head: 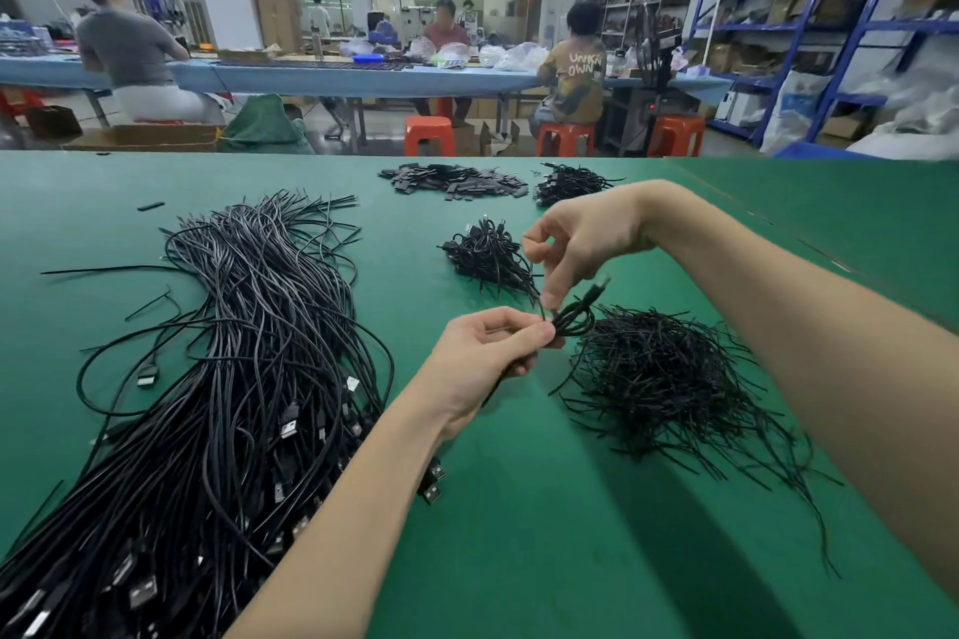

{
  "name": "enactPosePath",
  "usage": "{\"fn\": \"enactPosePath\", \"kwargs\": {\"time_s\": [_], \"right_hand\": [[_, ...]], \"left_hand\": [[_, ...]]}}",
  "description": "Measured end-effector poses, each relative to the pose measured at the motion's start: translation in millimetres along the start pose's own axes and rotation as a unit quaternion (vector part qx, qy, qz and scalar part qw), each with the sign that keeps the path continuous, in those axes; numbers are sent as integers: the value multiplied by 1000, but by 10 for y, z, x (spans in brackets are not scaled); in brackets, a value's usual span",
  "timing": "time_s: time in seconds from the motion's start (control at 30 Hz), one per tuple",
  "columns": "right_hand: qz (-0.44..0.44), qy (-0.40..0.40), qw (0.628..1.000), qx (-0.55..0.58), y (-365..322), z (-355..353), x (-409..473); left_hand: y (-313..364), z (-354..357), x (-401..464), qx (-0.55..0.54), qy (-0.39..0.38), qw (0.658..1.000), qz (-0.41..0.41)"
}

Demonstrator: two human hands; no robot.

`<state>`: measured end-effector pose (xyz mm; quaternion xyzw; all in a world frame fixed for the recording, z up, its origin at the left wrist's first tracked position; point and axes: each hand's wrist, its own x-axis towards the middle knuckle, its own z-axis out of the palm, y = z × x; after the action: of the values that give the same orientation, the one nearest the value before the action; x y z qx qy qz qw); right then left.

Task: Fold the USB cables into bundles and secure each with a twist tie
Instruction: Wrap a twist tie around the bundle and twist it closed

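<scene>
My left hand (485, 353) grips a folded black USB cable bundle (576, 319) just above the green table; its loops stick out to the right of my fingers. My right hand (581, 239) hovers right above it, thumb and fingers pinching a thin black twist tie (539, 298) at the bundle. A large heap of loose USB cables (233, 379) lies to the left. A pile of black twist ties (669, 379) lies to the right, under the bundle.
Tied bundles lie in a small heap (488, 257) behind my hands and another heap (571, 183) farther back. A pile of small black flat parts (456, 182) sits at the far edge of the green table (545, 534). People work at a blue bench beyond.
</scene>
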<state>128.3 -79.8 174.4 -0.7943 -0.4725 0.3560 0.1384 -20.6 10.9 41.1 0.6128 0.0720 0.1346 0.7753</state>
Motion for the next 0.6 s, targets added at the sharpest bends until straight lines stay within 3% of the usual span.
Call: {"fn": "enactPosePath", "kwargs": {"time_s": [0.17,0.27,0.43,0.6], "right_hand": [[-43,153,966,-205,-274,158,73],[-109,226,951,-181,-238,296,-10],[-145,296,929,-168,-137,513,-171],[-99,347,920,-152,-158,750,-192]], "left_hand": [[-92,-1,45,1,131,991,31],[-82,-51,48,-31,177,982,58],[-74,-37,30,114,223,956,152],[-107,-10,-35,248,255,905,232]]}}
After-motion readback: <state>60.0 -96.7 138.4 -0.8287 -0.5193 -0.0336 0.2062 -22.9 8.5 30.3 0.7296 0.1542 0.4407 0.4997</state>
